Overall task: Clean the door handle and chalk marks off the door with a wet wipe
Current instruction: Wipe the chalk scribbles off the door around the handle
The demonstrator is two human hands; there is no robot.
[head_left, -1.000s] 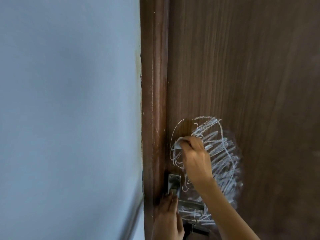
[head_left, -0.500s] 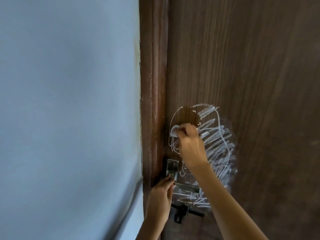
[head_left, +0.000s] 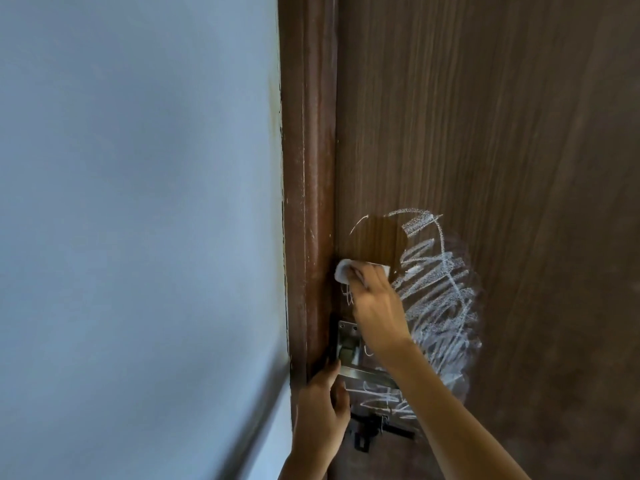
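White chalk scribbles (head_left: 440, 299) cover an oval patch of the dark brown door (head_left: 502, 133). A wiped, darker bare spot (head_left: 375, 240) sits at the patch's upper left. My right hand (head_left: 375, 306) presses a folded white wet wipe (head_left: 101, 273) flat against the door just below that spot, near the door's left edge. The metal door handle (head_left: 349, 351) with its plate lies under my right wrist. My left hand (head_left: 320, 420) rests by the frame with its fingertips touching the handle's lower left end. A black latch (head_left: 374, 431) shows beneath.
The reddish-brown door frame (head_left: 308, 168) runs vertically to the left of the door. A pale blue wall (head_left: 138, 202) fills the left half of the view. More chalk lines (head_left: 384, 400) sit below the handle.
My right hand has slid the wipe down and to the left, leaving a larger wiped spot at the top left of the chalk. My left hand came up to the handle's end.
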